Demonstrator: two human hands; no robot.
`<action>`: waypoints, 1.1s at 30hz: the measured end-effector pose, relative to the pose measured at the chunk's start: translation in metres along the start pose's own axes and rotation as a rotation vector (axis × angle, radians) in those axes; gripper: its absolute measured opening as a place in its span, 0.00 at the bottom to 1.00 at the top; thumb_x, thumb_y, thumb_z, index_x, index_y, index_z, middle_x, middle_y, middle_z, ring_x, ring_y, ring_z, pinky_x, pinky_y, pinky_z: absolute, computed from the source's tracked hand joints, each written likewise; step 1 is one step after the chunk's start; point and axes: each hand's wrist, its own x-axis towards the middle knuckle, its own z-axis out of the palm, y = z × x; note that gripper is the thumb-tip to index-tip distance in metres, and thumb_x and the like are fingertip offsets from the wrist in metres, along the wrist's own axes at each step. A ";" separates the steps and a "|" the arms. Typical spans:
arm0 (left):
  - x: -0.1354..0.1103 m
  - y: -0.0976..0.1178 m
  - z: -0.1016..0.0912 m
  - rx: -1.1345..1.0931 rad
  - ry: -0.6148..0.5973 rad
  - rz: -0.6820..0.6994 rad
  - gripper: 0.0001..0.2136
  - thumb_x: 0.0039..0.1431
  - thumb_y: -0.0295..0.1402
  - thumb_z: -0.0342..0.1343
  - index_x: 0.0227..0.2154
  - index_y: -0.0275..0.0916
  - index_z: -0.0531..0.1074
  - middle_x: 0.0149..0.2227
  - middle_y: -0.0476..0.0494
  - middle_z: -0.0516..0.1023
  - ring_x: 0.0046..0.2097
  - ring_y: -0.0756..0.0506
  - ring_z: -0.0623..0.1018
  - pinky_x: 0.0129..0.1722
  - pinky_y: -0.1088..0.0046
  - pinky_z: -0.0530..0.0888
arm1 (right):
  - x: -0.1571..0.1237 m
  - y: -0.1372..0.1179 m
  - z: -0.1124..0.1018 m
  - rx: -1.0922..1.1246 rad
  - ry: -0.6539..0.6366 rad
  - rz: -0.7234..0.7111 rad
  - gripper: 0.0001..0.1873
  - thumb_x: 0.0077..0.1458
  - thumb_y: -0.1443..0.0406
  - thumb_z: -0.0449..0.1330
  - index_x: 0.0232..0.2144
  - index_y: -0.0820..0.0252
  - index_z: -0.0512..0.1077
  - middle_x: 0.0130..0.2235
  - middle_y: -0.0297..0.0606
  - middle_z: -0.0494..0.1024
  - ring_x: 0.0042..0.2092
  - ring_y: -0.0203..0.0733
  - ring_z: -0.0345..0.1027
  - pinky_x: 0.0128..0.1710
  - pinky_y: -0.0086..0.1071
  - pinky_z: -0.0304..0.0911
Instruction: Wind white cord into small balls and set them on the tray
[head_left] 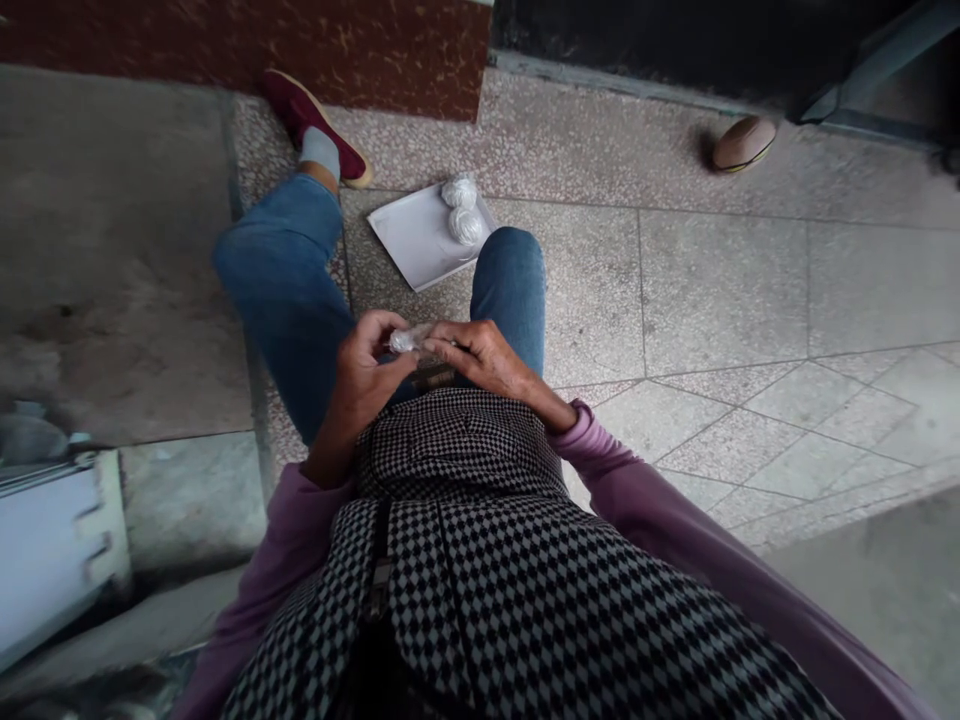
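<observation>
I sit with my legs in blue jeans stretched over a stone floor. My left hand [367,365] and my right hand [480,355] meet over my lap, both with fingers pinched on a small pale crumpled wad [405,340] held between them. What the wad is made of I cannot make out. Beyond my knees a white flat tray [416,245] lies on the floor with two white crinkled balls [461,208] resting on its far corner.
A dark red stone wall base [337,50] runs along the top left. A brown oval object [742,143] lies on the floor at the top right. A white box-like thing [52,540] stands at my left. My left foot wears a maroon shoe [315,125].
</observation>
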 end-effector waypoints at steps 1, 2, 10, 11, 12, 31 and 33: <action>-0.002 0.005 0.000 -0.035 -0.067 -0.035 0.17 0.55 0.38 0.83 0.43 0.44 0.84 0.39 0.46 0.84 0.40 0.43 0.81 0.41 0.65 0.76 | 0.006 0.001 -0.006 0.008 0.023 -0.008 0.30 0.85 0.36 0.73 0.41 0.50 0.83 0.42 0.40 0.86 0.45 0.49 0.77 0.53 0.42 0.79; -0.005 0.010 0.000 -0.084 -0.128 -0.078 0.18 0.55 0.38 0.84 0.44 0.43 0.85 0.39 0.46 0.85 0.39 0.43 0.81 0.40 0.66 0.76 | 0.014 0.004 -0.010 0.028 0.037 -0.013 0.31 0.83 0.35 0.73 0.40 0.51 0.82 0.41 0.40 0.85 0.45 0.48 0.76 0.51 0.41 0.78; 0.001 0.007 0.010 -0.443 0.120 -0.113 0.28 0.47 0.46 0.90 0.40 0.45 0.77 0.39 0.48 0.79 0.39 0.44 0.77 0.40 0.69 0.78 | 0.031 0.050 0.021 0.212 0.110 -0.075 0.35 0.83 0.33 0.71 0.44 0.57 0.83 0.42 0.38 0.85 0.45 0.45 0.77 0.55 0.41 0.80; 0.002 0.004 0.011 -0.429 0.164 -0.107 0.28 0.47 0.46 0.90 0.41 0.46 0.77 0.40 0.48 0.80 0.40 0.44 0.78 0.41 0.68 0.79 | 0.029 0.053 0.026 0.181 0.121 -0.084 0.32 0.84 0.36 0.70 0.46 0.58 0.86 0.44 0.39 0.86 0.47 0.46 0.78 0.58 0.42 0.81; 0.003 0.001 0.013 -0.403 0.204 -0.097 0.28 0.47 0.45 0.90 0.41 0.46 0.76 0.41 0.48 0.81 0.42 0.43 0.79 0.43 0.68 0.80 | 0.026 0.056 0.031 0.153 0.125 -0.079 0.30 0.86 0.38 0.70 0.49 0.59 0.88 0.44 0.39 0.86 0.47 0.47 0.78 0.58 0.42 0.80; -0.007 0.008 0.009 -0.158 0.036 -0.186 0.23 0.59 0.54 0.86 0.43 0.41 0.91 0.44 0.40 0.90 0.44 0.40 0.84 0.45 0.65 0.85 | 0.030 0.055 0.031 0.084 0.141 -0.026 0.34 0.85 0.34 0.70 0.42 0.56 0.82 0.41 0.38 0.82 0.48 0.47 0.75 0.54 0.39 0.75; -0.006 0.009 0.011 -0.166 0.058 -0.187 0.23 0.59 0.55 0.85 0.42 0.42 0.91 0.42 0.41 0.90 0.42 0.41 0.83 0.44 0.65 0.83 | 0.028 0.055 0.030 0.053 0.151 0.011 0.34 0.85 0.34 0.71 0.42 0.56 0.81 0.41 0.38 0.81 0.46 0.46 0.73 0.53 0.39 0.74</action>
